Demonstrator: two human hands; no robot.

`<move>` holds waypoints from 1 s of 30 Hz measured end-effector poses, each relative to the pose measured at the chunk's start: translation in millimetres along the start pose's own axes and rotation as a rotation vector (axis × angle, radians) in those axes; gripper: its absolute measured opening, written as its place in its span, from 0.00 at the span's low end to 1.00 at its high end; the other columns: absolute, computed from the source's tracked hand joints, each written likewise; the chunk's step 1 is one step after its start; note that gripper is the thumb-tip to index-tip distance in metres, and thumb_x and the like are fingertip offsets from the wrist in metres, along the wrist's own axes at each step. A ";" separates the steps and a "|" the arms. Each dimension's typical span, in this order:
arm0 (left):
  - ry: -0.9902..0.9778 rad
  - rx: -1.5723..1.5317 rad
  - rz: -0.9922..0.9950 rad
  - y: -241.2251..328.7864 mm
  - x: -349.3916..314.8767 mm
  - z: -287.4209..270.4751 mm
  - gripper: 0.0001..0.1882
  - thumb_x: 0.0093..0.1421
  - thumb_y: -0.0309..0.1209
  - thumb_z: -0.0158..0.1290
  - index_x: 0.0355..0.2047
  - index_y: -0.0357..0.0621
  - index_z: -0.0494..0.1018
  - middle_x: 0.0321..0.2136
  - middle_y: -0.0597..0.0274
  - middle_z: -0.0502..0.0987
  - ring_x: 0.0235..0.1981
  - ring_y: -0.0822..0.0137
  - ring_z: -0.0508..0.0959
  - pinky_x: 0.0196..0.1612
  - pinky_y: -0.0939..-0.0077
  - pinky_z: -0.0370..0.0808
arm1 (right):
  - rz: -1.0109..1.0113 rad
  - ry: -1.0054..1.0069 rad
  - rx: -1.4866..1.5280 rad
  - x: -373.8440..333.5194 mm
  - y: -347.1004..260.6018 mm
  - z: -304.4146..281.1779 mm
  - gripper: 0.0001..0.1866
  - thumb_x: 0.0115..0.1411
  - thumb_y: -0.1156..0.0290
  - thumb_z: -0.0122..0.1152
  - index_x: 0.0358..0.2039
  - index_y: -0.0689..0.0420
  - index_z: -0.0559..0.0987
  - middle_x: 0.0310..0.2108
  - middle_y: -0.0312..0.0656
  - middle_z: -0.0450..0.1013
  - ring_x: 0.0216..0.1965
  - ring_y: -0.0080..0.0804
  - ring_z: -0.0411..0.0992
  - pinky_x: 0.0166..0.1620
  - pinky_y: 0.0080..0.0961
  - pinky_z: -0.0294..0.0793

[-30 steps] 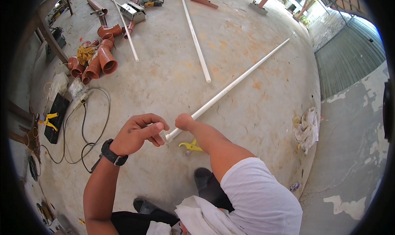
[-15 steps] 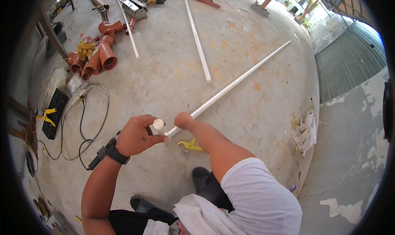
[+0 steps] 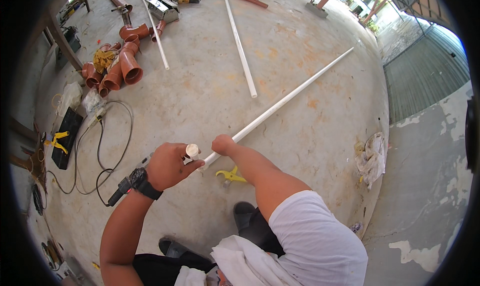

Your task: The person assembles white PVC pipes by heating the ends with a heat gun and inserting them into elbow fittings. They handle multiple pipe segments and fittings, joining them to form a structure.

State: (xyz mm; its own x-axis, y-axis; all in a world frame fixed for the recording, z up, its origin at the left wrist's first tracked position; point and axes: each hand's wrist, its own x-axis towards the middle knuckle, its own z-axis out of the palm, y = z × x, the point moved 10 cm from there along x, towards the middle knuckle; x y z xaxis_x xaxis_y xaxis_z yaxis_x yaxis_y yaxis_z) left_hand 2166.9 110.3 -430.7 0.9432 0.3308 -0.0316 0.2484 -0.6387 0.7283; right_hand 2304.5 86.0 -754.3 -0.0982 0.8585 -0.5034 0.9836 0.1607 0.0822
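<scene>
My left hand (image 3: 172, 165) pinches a short white pipe fitting (image 3: 192, 150) between thumb and fingers. Its round end faces up; its exact kind I cannot make out. The fitting sits at the near end of a long white pipe (image 3: 280, 106), though how far it is pushed on does not show. A little farther up, my right hand (image 3: 223, 145) is closed around that pipe, which slants away to the far right. On the floor under my right forearm lies a yellow-handled pipe cutter (image 3: 231, 175), partly hidden by the arm.
A corded power tool (image 3: 120, 191) lies beside my left wrist, its cable looping leftward. Brown pipe fittings (image 3: 114, 75) are heaped at the far left, near a black case (image 3: 67, 138). Another white pipe (image 3: 240, 46) lies ahead. Crumpled plastic (image 3: 371, 156) rests by the right wall.
My left hand has shifted slightly right and turned at the fitting, its thumb moving up a little. My right hand keeps its grip on the pipe, nearly still.
</scene>
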 end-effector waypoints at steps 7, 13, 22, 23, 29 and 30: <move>-0.002 -0.035 -0.041 -1.9 0.1 -4.4 0.15 0.58 0.39 0.68 0.40 0.44 0.84 0.28 0.51 0.83 0.26 0.53 0.81 0.33 0.64 0.77 | -0.018 0.000 -0.010 1.3 -2.5 1.1 0.10 0.61 0.71 0.59 0.34 0.51 0.89 0.37 0.42 0.85 0.44 0.43 0.83 0.45 0.41 0.83; 0.008 -0.017 0.003 2.9 -0.2 -3.9 0.14 0.58 0.38 0.68 0.41 0.44 0.84 0.28 0.52 0.83 0.26 0.52 0.81 0.33 0.64 0.77 | 0.004 -0.001 0.010 -1.6 -1.9 -2.0 0.10 0.61 0.71 0.59 0.34 0.52 0.89 0.37 0.43 0.84 0.44 0.44 0.83 0.45 0.41 0.83; 0.029 0.061 0.028 -3.4 -5.3 -4.3 0.14 0.59 0.40 0.66 0.38 0.43 0.82 0.28 0.49 0.82 0.29 0.47 0.81 0.34 0.58 0.77 | 0.045 -0.059 0.114 9.1 -3.6 -10.4 0.10 0.52 0.70 0.73 0.37 0.53 0.88 0.41 0.46 0.84 0.45 0.46 0.83 0.47 0.41 0.83; 0.020 0.091 0.022 -7.3 -8.9 -3.3 0.15 0.59 0.41 0.66 0.37 0.43 0.82 0.28 0.49 0.82 0.30 0.46 0.81 0.34 0.57 0.77 | 0.024 -0.089 0.142 11.5 -8.8 -17.4 0.12 0.50 0.70 0.76 0.37 0.53 0.88 0.42 0.46 0.84 0.45 0.46 0.82 0.48 0.41 0.83; 0.101 0.122 0.084 2.7 0.5 3.0 0.16 0.58 0.43 0.65 0.32 0.41 0.80 0.27 0.47 0.81 0.30 0.44 0.81 0.36 0.54 0.77 | -0.194 0.044 0.122 8.2 24.3 -0.3 0.15 0.50 0.63 0.76 0.37 0.55 0.86 0.41 0.47 0.82 0.46 0.47 0.80 0.49 0.43 0.81; 0.117 0.117 0.053 -6.0 -8.3 3.1 0.17 0.57 0.43 0.65 0.32 0.41 0.80 0.27 0.48 0.81 0.30 0.44 0.81 0.35 0.55 0.77 | -0.244 0.080 0.174 3.4 7.6 -11.7 0.15 0.51 0.63 0.74 0.38 0.53 0.86 0.42 0.46 0.82 0.47 0.46 0.80 0.49 0.44 0.81</move>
State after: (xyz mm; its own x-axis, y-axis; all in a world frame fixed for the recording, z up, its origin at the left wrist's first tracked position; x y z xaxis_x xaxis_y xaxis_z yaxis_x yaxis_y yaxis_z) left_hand 2158.3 109.2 -437.0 0.9252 0.3688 0.0893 0.2298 -0.7317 0.6417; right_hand 2309.9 95.9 -745.3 -0.3394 0.8417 -0.4199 0.9400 0.2870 -0.1845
